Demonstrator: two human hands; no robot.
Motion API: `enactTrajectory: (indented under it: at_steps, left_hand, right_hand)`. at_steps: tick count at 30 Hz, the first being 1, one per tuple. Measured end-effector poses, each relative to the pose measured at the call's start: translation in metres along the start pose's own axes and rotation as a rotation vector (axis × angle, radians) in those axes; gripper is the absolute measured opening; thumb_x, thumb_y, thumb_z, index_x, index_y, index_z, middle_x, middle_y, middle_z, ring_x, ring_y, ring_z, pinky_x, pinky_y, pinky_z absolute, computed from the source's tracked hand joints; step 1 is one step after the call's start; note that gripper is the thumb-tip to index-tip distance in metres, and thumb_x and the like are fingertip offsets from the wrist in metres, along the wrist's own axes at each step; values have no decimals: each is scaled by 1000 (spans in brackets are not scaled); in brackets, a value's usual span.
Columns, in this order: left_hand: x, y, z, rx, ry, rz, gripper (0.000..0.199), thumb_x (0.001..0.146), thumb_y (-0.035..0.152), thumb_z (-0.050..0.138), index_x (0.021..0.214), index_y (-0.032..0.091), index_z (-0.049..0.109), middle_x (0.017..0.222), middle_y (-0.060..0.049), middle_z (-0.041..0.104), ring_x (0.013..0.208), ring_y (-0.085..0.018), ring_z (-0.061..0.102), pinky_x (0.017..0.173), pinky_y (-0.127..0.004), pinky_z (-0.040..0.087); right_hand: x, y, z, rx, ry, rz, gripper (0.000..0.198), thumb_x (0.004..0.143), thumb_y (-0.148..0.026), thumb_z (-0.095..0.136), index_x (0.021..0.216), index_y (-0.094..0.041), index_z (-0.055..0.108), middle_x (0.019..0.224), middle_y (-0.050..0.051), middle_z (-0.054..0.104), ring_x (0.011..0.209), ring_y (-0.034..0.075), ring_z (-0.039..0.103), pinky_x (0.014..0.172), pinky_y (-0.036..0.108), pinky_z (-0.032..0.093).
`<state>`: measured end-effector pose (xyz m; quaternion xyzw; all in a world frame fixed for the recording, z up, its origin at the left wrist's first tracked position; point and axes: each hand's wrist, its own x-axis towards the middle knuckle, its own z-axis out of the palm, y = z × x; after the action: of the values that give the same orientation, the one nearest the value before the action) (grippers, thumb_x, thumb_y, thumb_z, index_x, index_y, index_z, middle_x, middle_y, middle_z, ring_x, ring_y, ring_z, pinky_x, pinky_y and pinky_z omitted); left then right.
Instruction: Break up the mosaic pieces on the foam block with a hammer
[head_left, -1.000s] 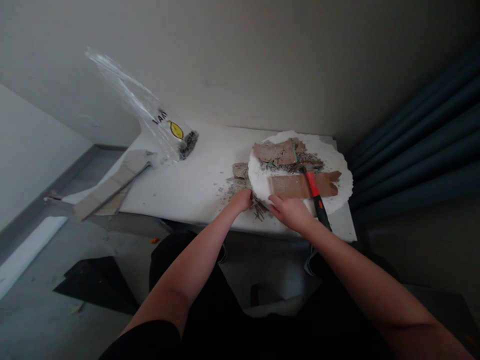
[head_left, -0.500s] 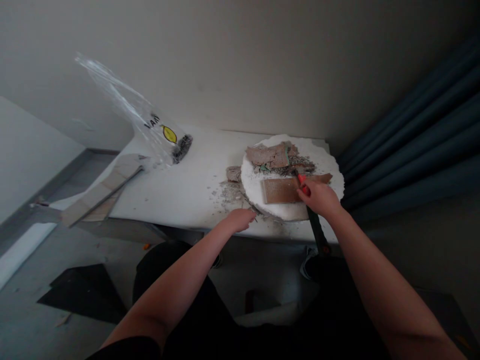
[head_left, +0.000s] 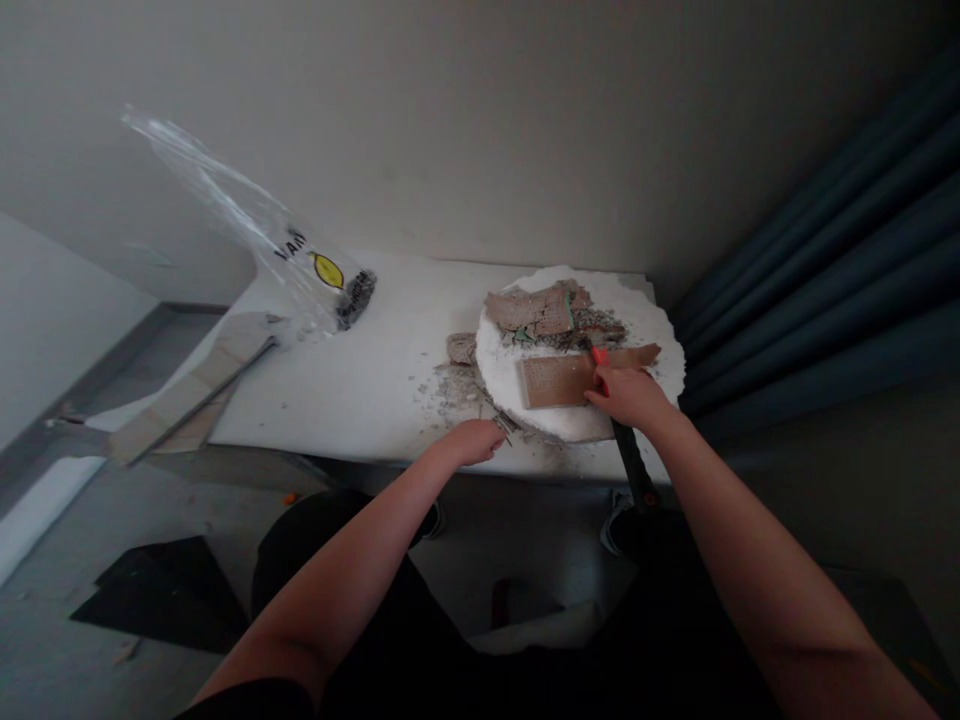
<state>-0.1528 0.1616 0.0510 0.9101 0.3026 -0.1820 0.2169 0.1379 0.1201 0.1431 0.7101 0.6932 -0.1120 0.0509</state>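
On the white table, a round white slab [head_left: 664,350] with a ragged rim bears a crumbly brown textured piece [head_left: 529,312] with green bits, and a flat brown board [head_left: 551,382]. My right hand [head_left: 634,395] is over the board, its fingers closed around a small red-handled tool [head_left: 599,356] with a dark tip that points at the crumbly debris. Beside the slab's near left edge, my left hand [head_left: 478,442] is closed, with thin grey stick-like pieces [head_left: 504,425] showing at its fingertips. Whether it grips them I cannot tell for certain.
A clear plastic bag [head_left: 300,265] with a yellow lemon print and dark contents stands at left. Cardboard [head_left: 187,390] with a dark rod [head_left: 217,385] lies by it. A long dark strip [head_left: 636,465] overhangs the front edge. Grey crumbs [head_left: 450,395] lie beside the slab.
My view has shifted slightly, so the bag and table appear a little further left. My right hand has tilted lower over the red-handled tool, hiding more of it. My left hand stays by the slab.
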Motion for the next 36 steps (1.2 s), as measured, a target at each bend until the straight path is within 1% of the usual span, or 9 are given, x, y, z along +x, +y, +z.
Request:
enactTrajectory:
  at_steps: [6,11,16,20,23,26,31,34,36]
  left_hand:
    - [3,0,2,63,-5,25,21,75,14,54,90,20,67,99,-10,71,91,-24,65,75,-33,45]
    - [1,6,-1,138,29,40,20,78,12,51,84,19,68,98,-10,72,89,-23,66,74,-32,47]
    - [-1,5,1,194,141,67,23,80,13,52,94,20,68,103,-10,71,90,-21,67,74,-30,49]
    - [-1,-1,6,208,196,62,27,81,14,51,103,18,67,108,-12,71,95,-24,67,78,-33,51]
    - [-3,-2,8,200,226,54,28,83,16,50,105,17,66,110,-14,69,95,-25,67,78,-35,51]
    - [-5,1,7,176,254,4,27,85,16,49,107,18,65,109,-12,70,92,-23,68,76,-33,50]
    - [-6,-1,-2,128,278,-25,26,89,15,46,103,20,67,107,-9,72,93,-21,68,78,-31,49]
    - [-9,-5,-10,79,279,-2,19,85,12,53,92,19,70,99,-8,74,93,-21,68,80,-30,49]
    - [-13,-3,-17,-45,287,32,11,82,14,62,84,20,70,88,-5,74,85,-19,68,76,-28,48]
  right_hand:
    - [-2,-3,-2,-8,-13,-4,29,93,-42,56,105,-18,65,103,15,72,94,30,68,78,38,48]
    - [-14,1,1,37,46,-17,25,93,-42,57,100,-19,64,100,13,73,93,28,68,80,36,48]
    - [-30,6,5,69,127,-20,24,94,-39,56,104,-19,64,96,11,73,89,27,67,72,34,45]
    - [-41,10,8,85,175,-11,23,94,-38,55,102,-19,65,90,9,72,81,25,66,63,31,40]
    - [-43,13,9,106,182,-16,21,93,-37,56,100,-20,65,85,6,71,75,22,64,60,30,37]
    - [-41,15,8,99,164,-7,22,93,-40,56,98,-21,65,85,7,71,77,23,64,60,30,37]
    - [-34,19,7,47,101,13,26,93,-41,55,105,-20,63,94,12,71,88,28,66,67,32,43]
    - [-32,22,8,41,61,33,34,92,-44,57,115,-18,58,100,14,71,90,30,67,68,34,45]
    - [-31,24,9,41,68,39,38,92,-45,56,119,-17,56,104,16,71,91,31,67,69,35,46]
